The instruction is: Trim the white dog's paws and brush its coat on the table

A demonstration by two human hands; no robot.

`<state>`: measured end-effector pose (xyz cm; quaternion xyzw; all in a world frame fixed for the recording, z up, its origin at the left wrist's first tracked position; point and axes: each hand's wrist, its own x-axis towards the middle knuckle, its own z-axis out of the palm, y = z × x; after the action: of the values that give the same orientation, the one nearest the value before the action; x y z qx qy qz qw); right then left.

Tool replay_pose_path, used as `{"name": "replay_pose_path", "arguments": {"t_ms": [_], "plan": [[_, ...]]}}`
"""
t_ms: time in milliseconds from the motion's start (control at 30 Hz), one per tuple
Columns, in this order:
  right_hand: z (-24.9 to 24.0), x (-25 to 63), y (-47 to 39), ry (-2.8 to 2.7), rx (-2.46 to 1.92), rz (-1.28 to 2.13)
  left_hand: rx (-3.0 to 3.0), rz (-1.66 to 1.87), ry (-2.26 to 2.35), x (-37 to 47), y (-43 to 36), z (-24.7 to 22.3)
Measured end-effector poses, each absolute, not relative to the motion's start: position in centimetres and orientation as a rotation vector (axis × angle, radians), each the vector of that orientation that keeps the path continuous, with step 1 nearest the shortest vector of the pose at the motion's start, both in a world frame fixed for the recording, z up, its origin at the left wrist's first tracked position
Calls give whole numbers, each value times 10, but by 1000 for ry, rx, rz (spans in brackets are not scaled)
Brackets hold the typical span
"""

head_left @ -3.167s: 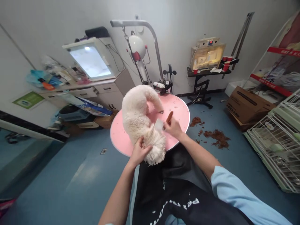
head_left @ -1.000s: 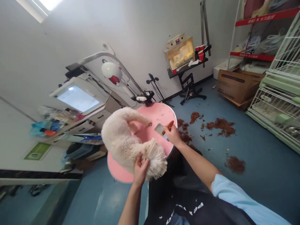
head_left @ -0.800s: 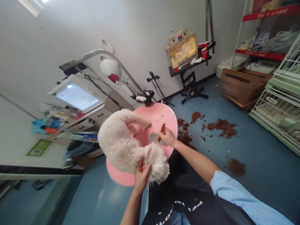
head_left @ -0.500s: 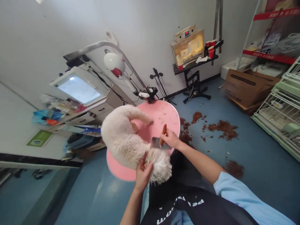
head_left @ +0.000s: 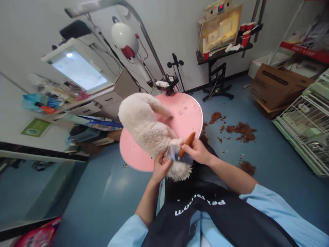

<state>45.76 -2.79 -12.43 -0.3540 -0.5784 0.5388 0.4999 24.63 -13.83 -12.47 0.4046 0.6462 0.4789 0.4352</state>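
Note:
A white curly-coated dog (head_left: 144,127) is on the round pink grooming table (head_left: 187,109), its fluffy head towards me. In my right hand (head_left: 199,152) is a slicker brush (head_left: 189,142) with an orange-brown wooden handle and a flat metal head. The brush head lies over the fur at the dog's head and hides part of it. My left hand (head_left: 161,167) is closed on fur at the side of the head, just left of the brush. Its fingertips are partly sunk in the coat.
Behind the table rises a metal grooming arm (head_left: 144,29), with a white-and-red dryer (head_left: 124,39) near it. Brown hair clumps (head_left: 241,131) lie on the blue floor. A cardboard box (head_left: 279,85) and a wire cage (head_left: 305,123) stand right; drawers (head_left: 108,97) stand left.
My right hand and the brush have shifted slightly right, and the brush has turned. My left hand still grips the fur. The camera view has tilted downward.

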Motion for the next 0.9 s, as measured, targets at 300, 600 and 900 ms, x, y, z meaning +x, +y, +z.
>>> {"name": "replay_pose_path", "arguments": {"t_ms": [300,600,900], "plan": [[-123,450,-62,-1332,-886,1242,1043,1234,1628,226,-146,-127],[-121,443,-51,-1453,-891,1237,1134,1165,1600,214,-147,-134],[-112,428,-36,-1679,-763,1354,1197,1136,1545,215,-149,-138]]}}
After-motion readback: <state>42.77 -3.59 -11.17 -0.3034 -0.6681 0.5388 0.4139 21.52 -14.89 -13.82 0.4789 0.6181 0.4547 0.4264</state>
